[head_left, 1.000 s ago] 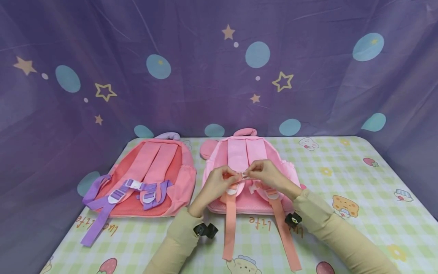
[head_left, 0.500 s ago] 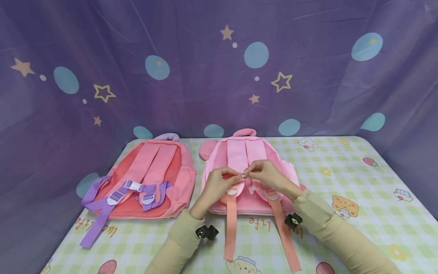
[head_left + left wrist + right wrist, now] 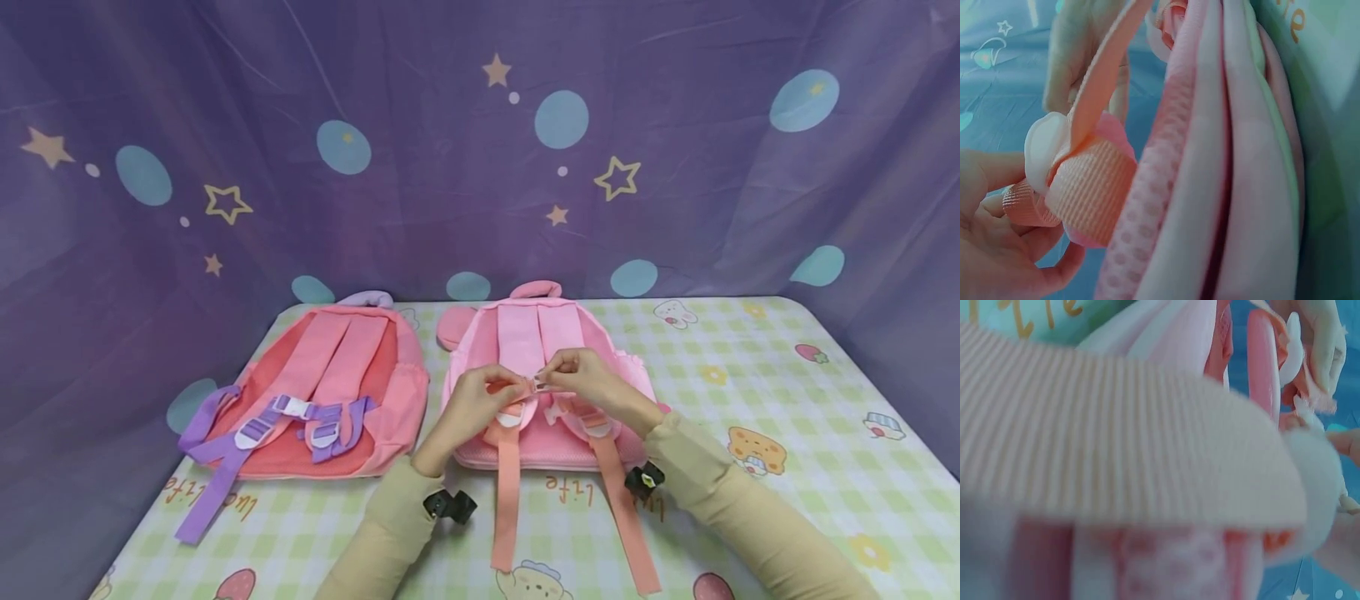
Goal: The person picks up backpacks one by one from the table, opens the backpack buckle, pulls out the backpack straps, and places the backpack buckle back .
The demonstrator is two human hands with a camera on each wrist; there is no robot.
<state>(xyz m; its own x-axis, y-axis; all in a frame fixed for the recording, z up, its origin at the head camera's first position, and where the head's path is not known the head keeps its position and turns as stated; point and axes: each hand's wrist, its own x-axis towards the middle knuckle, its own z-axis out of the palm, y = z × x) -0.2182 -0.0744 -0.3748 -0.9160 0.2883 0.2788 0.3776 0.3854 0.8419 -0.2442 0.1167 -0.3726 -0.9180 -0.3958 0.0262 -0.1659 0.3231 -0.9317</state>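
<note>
A light pink backpack [image 3: 551, 450] lies back side up on the table. Above its middle, my left hand [image 3: 480, 404] pinches an orange strap end at a small white buckle piece [image 3: 536, 385], and my right hand [image 3: 588, 383] pinches the buckle's other side. Fingers hide most of the buckle. In the left wrist view, my left hand [image 3: 1004, 237] has an orange strap [image 3: 1091, 184] beside it. A blurred strap [image 3: 1129, 431] covers much of the right wrist view, with my right hand [image 3: 1344, 544] at its edge.
To the left lies a coral backpack [image 3: 405, 400] with purple straps [image 3: 213, 500] and a white buckle [image 3: 297, 407]. Two orange strap tails [image 3: 506, 500] hang toward the front over the checked tablecloth [image 3: 817, 450]. A purple curtain [image 3: 450, 208] stands behind.
Both hands stay at the same place over the light pink backpack, with only slight shifts of the fingers around the small buckle. The coral backpack has not moved.
</note>
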